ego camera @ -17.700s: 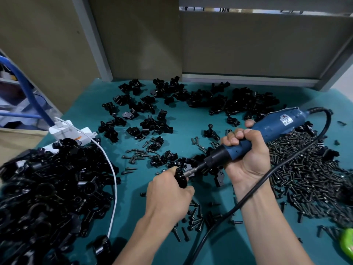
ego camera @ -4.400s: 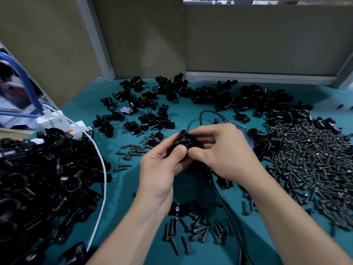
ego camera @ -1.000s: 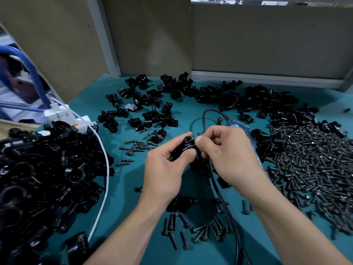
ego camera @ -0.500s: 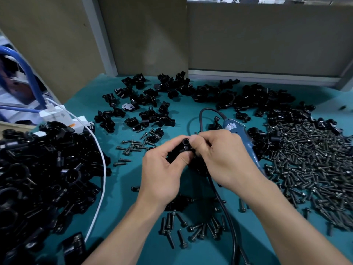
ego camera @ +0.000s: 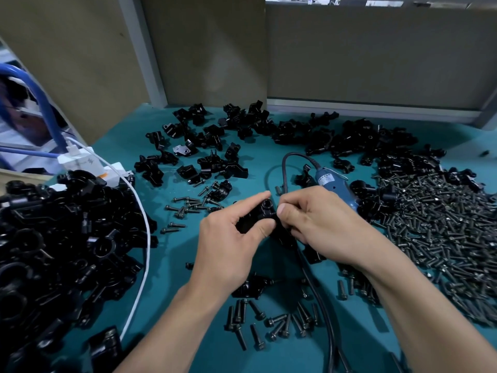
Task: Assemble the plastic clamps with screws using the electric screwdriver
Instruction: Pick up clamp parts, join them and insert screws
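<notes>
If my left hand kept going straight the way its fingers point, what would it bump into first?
Probably the right hand, pinching the same clamp just ahead of the left hand; depth is hard to judge.

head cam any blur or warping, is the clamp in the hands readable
Head view: sharp at centre, the clamp between left hand and right hand shows its hole; wide-angle distortion leans the wall post; the black pile at left loses detail.
</notes>
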{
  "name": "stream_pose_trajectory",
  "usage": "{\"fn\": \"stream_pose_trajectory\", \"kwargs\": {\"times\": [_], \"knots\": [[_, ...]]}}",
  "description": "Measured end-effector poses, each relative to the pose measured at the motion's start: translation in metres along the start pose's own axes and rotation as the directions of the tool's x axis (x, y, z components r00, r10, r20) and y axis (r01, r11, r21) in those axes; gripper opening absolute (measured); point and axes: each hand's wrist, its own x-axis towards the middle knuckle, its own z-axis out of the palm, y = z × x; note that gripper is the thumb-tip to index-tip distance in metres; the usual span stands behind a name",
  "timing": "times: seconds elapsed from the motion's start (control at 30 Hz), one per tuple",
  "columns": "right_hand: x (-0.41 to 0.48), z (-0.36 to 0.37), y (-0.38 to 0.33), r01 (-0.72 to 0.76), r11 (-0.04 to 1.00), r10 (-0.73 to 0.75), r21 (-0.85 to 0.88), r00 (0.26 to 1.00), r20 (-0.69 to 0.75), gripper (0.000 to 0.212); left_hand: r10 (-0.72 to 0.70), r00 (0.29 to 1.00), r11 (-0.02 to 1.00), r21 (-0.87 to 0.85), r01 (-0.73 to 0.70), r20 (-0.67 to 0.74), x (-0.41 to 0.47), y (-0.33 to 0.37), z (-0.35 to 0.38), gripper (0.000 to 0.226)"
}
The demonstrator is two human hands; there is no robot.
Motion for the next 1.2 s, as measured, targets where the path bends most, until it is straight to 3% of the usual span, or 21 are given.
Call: {"fn": "stream_pose_trajectory", "kwargs": {"times": [0.2, 0.4, 0.5, 0.63, 0.8, 1.0, 1.1, 1.2], "knots": [[0.0, 0.0, -0.001, 0.018, 0.997, -0.018, -0.08, 1.0, 0.001, 0.042, 0.035, 0.999, 0.997, 0.066, -0.034, -0.026, -0.002, -0.001, 0.003, 0.052], [-0.001, 0.005, -0.002, 0.023, 0.996, -0.025, -0.091, 1.0, -0.015, 0.042, 0.029, 0.999, 1.0, 0.009, -0.029, -0.027, -0.002, 0.003, 0.004, 0.052], [0.001, 0.006, -0.002, 0.03, 0.997, -0.036, -0.066, 0.996, -0.087, 0.037, 0.037, 0.997, 0.999, 0.014, -0.036, -0.069, 0.0, 0.005, 0.006, 0.051], [0.004, 0.01, -0.001, 0.046, 0.998, -0.052, -0.043, 0.985, -0.162, 0.027, -0.013, 0.996, 1.0, 0.012, 0.014, -0.088, 0.002, 0.0, 0.007, 0.034], [0.005, 0.018, 0.001, 0.103, 0.99, -0.121, -0.101, 0.974, -0.194, 0.037, 0.008, 0.996, 1.0, 0.014, -0.006, -0.092, -0.002, 0.0, 0.006, 0.034], [0.004, 0.017, 0.001, 0.042, 0.998, -0.048, -0.041, 0.986, -0.158, 0.045, 0.106, 0.99, 0.989, 0.111, -0.095, -0.097, -0.004, 0.002, 0.006, 0.035], [0.001, 0.008, 0.0, 0.065, 0.997, -0.068, -0.031, 0.99, -0.123, 0.034, 0.099, 0.991, 0.99, 0.106, -0.089, -0.092, -0.002, 0.004, 0.006, 0.026], [0.001, 0.005, 0.001, 0.118, 0.993, -0.12, -0.021, 0.986, -0.118, 0.022, 0.014, 0.998, 1.0, -0.025, -0.016, -0.062, 0.002, 0.005, 0.008, 0.026]]}}
